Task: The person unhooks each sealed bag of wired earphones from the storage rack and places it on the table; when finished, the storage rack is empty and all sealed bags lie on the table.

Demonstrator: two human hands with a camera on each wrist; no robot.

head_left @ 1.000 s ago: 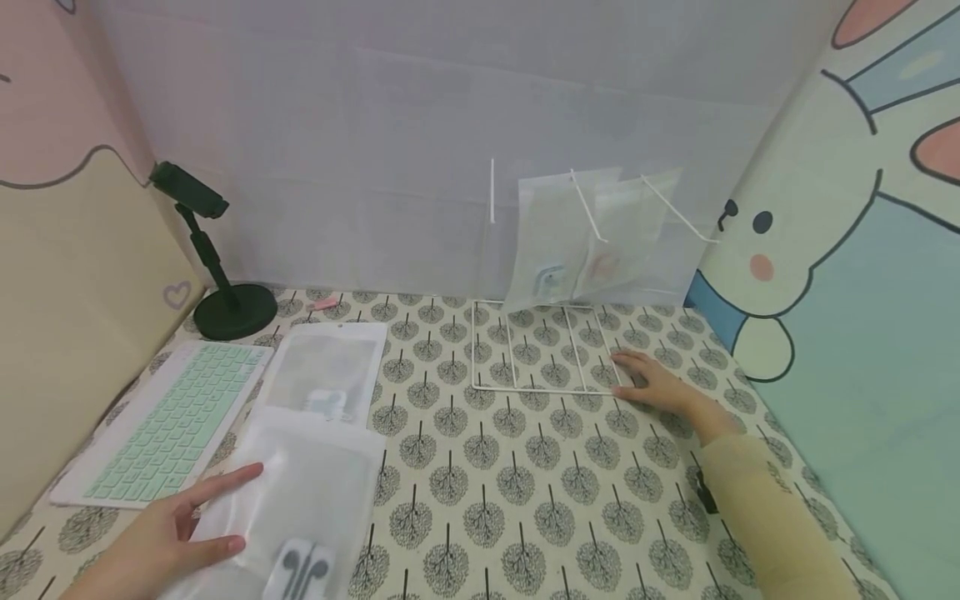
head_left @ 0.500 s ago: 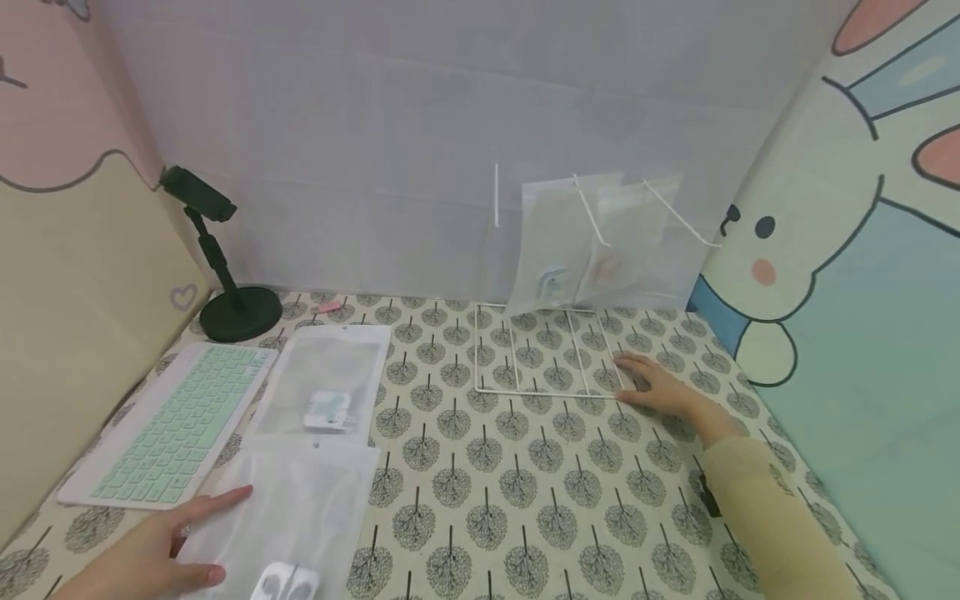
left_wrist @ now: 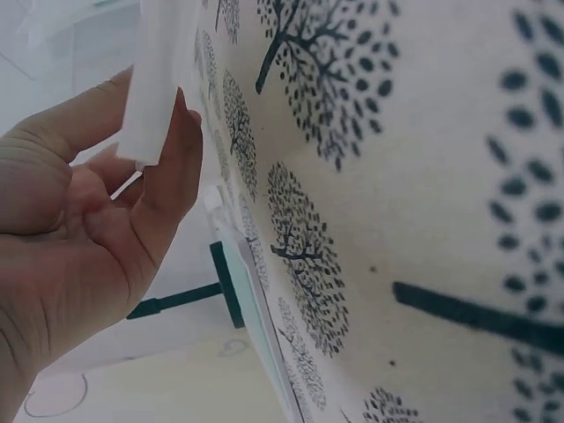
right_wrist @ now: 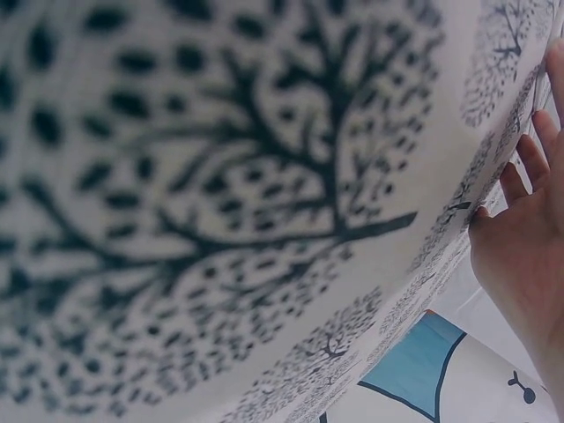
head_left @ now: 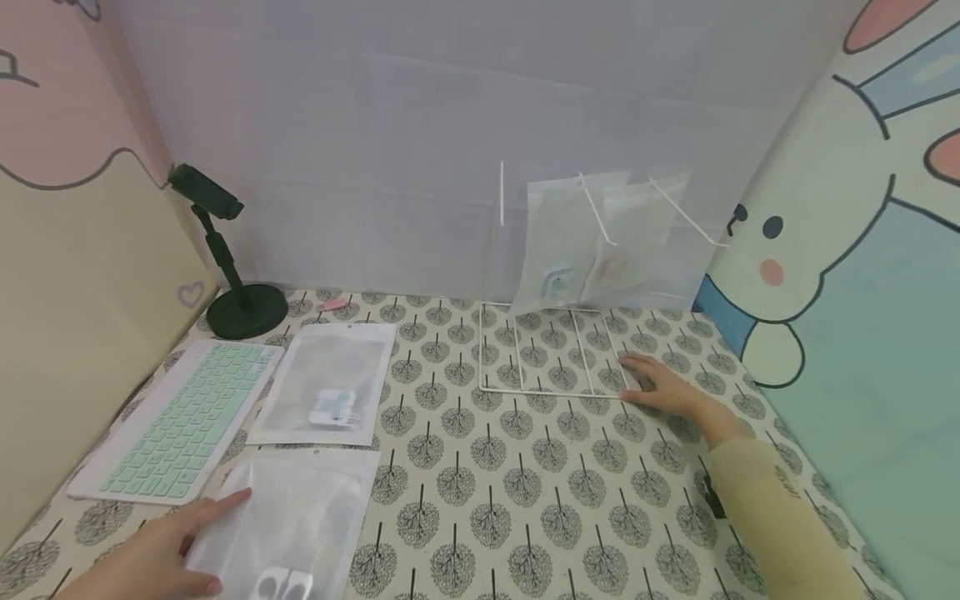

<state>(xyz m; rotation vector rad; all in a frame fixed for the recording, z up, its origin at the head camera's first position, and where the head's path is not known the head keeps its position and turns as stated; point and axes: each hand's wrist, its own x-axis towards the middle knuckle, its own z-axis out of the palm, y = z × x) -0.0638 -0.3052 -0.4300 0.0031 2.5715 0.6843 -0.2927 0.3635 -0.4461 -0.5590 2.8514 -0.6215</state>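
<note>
At the lower left, my left hand (head_left: pixel 161 546) grips the left edge of a clear-fronted white zip pouch (head_left: pixel 300 492) containing white earphones. In the left wrist view, the white pouch edge (left_wrist: pixel 154 97) passes between the thumb and fingers. Just beyond it, a second pouch (head_left: pixel 322 375) with a white-and-blue item inside lies on the cloth. My right hand (head_left: pixel 663 392) rests at the near right corner of a white wire display rack (head_left: pixel 551 393), fingers extended. Two pouches, a left one (head_left: pixel 558 237) and a right one (head_left: pixel 637 225), hang from the rack's prongs.
A white keyboard with mint keys (head_left: pixel 191 417) lies at the left. Behind it stands a dark green stand (head_left: pixel 243 308), near a small pink object (head_left: pixel 335 305). One rack prong (head_left: pixel 502 193) holds no pouch. Walls enclose the patterned tablecloth (head_left: pixel 487 492) on three sides.
My left hand has drawn the earphone pouch slightly toward me, off the far pouch it overlapped. It now lies just below that pouch. The right hand stays at the rack corner.
</note>
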